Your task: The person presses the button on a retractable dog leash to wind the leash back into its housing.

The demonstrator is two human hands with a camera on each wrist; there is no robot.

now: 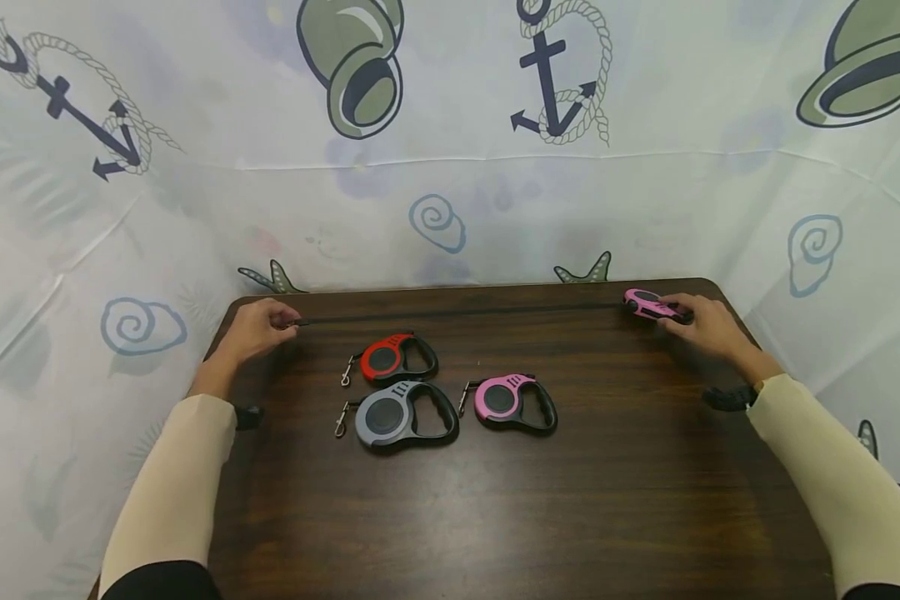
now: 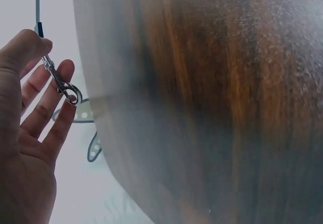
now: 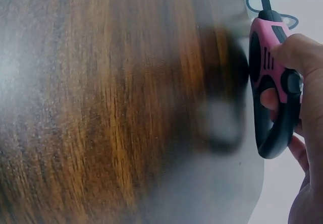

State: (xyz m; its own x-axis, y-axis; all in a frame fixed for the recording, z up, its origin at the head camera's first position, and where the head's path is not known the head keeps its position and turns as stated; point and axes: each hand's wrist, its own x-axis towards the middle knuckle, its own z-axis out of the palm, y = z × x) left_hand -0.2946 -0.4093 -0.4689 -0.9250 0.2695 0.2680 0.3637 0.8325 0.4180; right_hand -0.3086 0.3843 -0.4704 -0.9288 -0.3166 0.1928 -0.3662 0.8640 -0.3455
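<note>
Table's (image 1: 615, 500) far edge, left hand (image 1: 258, 327) pinching clip (image 2: 63, 86), right hand (image 1: 708, 323) gripping pink leash (image 1: 648, 305).

Pink-black leash (image 1: 648, 304); red-black leash (image 1: 390, 358); grey-black leash (image 1: 401, 415); dark brown table (image 1: 570, 500); white nautical-print cloth (image 1: 457, 167).

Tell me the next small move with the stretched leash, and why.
Probably bring the left hand toward the right hand, letting the tape reel in. The tape spans the far table edge, the left hand pinches the metal clip, and the right hand grips the pink retractable leash, its thumb at the lock button.
</note>
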